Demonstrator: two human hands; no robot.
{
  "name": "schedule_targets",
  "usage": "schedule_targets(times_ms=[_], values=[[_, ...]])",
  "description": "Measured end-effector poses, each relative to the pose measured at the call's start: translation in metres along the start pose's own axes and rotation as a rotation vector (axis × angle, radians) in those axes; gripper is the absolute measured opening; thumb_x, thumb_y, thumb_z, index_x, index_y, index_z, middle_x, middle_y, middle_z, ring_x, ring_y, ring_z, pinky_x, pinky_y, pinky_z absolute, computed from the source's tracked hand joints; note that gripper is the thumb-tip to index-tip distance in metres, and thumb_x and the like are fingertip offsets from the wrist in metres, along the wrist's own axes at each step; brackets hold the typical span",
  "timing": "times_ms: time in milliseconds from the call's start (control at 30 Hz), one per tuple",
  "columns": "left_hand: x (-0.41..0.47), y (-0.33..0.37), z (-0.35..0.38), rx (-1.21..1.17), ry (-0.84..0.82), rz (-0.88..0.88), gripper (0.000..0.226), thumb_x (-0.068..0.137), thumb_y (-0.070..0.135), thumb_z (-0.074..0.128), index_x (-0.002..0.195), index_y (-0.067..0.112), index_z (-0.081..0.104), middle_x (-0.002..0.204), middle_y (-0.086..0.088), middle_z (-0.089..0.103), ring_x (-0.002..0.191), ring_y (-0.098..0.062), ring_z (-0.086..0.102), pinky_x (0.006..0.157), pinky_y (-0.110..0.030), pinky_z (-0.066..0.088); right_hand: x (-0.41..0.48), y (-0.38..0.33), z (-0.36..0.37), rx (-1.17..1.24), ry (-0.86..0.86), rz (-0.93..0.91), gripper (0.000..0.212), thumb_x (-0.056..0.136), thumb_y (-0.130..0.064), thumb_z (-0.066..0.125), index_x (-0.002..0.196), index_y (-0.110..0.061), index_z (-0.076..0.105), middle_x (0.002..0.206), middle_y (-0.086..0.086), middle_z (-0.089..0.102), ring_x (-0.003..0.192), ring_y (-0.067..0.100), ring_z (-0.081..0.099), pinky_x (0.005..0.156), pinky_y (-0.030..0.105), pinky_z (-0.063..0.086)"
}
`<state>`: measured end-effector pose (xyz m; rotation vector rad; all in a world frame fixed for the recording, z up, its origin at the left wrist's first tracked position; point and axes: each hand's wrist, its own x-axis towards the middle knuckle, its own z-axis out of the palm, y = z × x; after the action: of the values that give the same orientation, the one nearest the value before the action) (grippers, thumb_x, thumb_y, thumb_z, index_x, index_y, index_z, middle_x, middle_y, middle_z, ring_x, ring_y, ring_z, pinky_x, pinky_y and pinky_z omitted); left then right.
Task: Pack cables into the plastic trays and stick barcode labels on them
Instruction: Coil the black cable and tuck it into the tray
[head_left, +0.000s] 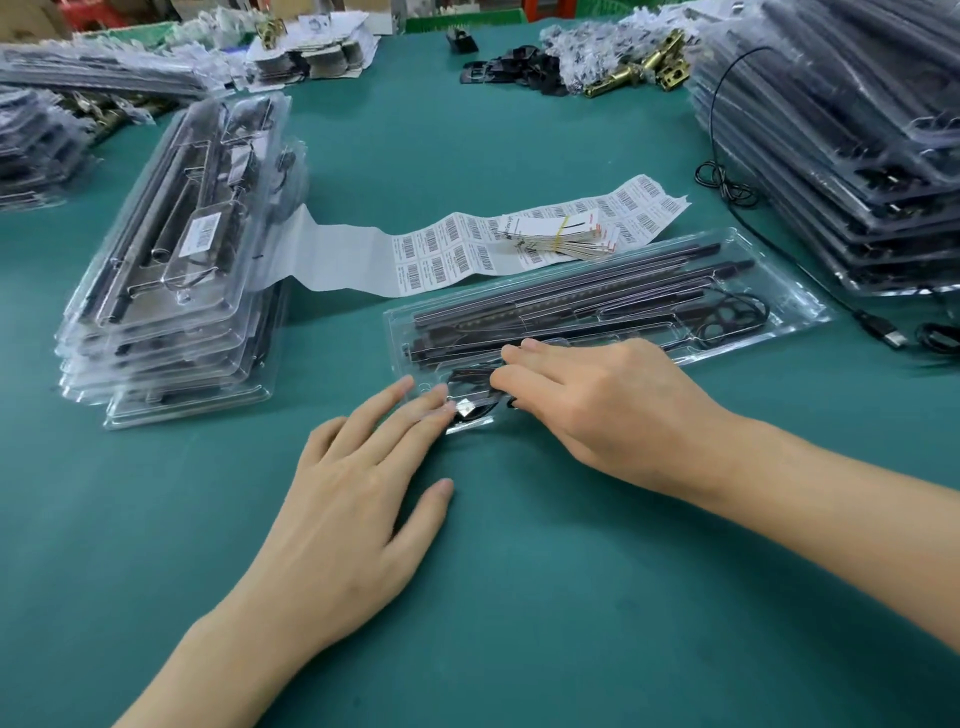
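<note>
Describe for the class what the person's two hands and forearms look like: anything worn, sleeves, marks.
Both the left hand and the right hand are bare: no gloves, rings, watch or bracelet show. The nails are short and look unpainted. The forearms are bare up to the picture's edge, with no sleeve in view.

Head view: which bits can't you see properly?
- Coiled cable in the near tray: mostly covered by the right hand, so whether its thumb pinches the cable is hidden.
- Barcode labels: print too small to read.
- USB cable: its coil runs off the right edge.
- Right tray stack: cut off by the right and top edges.
</note>
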<state>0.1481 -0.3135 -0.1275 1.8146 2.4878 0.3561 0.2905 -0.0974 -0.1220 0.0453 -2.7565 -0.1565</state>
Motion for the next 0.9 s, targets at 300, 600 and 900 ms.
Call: schedule_targets(times_ms=[300, 600, 900], values=[[0.001, 0.033, 0.008, 0.158, 0.111, -0.136, 0.051, 0.099, 0.037, 0.043, 0.143, 0.016, 0.058, 0.152, 0.0, 0.054, 0.148, -0.02, 0.04, 0.113, -0.045, 0.045, -0.002, -0.004, 0.004, 0.058, 0.051, 0.06, 0.017, 0.094, -0.009, 0.069, 0.11, -0.013, 0.073, 0.122, 0.007, 0.073, 0.119, 0.022, 0.068, 0.052, 0.04, 0.058], [-0.012, 0.018, 0.001, 0.113, 0.479, 0.022, 0.02, 0.096, 0.021, 0.062, 0.103, 0.021, 0.081, 0.109, 0.011, 0.077, 0.111, -0.011, 0.072, 0.083, -0.024, 0.051, -0.004, -0.007, 0.008, 0.086, 0.111, 0.109, 0.018, 0.088, -0.007, 0.076, 0.103, -0.017, 0.076, 0.119, 0.003, 0.074, 0.114, 0.018, 0.07, 0.045, 0.034, 0.054], [0.026, 0.004, -0.008, 0.068, 0.407, 0.047, 0.018, 0.093, 0.04, 0.073, 0.104, 0.026, 0.076, 0.09, 0.007, 0.059, 0.081, -0.021, 0.059, 0.069, -0.038, 0.051, -0.007, -0.007, 0.006, 0.137, 0.123, 0.114, 0.015, 0.097, -0.019, 0.064, 0.108, -0.018, 0.075, 0.123, 0.002, 0.073, 0.117, 0.017, 0.069, 0.05, 0.037, 0.057]])
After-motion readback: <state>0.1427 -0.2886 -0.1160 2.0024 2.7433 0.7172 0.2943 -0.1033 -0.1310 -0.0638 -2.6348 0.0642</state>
